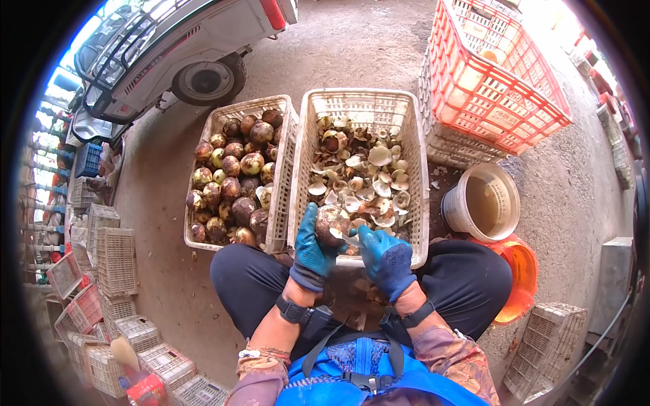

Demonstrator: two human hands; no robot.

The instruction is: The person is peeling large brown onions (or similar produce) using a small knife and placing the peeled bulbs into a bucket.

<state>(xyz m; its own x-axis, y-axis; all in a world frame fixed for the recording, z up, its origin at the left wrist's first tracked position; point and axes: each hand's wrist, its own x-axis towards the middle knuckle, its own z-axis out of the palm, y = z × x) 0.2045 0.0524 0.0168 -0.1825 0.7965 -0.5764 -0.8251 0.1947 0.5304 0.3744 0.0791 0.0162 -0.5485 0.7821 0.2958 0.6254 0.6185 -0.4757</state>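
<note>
My left hand (310,252), in a blue work glove, is wrapped around a round, mottled brown vegetable or fruit (332,220), its exact kind unclear. In my gloved right hand (387,258) is a small knife (350,239), its pale blade reaching to the lower right side of the round piece. Both hands are over the near end of a cream plastic crate (421,223) strewn with pale cup-shaped peelings (380,155). Left of it stands a second crate (274,238), full of whole round pieces (231,166) with brown, purplish and greenish skins.
Right of the peelings crate stands a white bucket (509,203), with an orange tub (525,271) nearer me. Red crates (501,111) are stacked on a pale one behind. A parked vehicle (210,78) is at upper left. More crates (116,264) line the left side.
</note>
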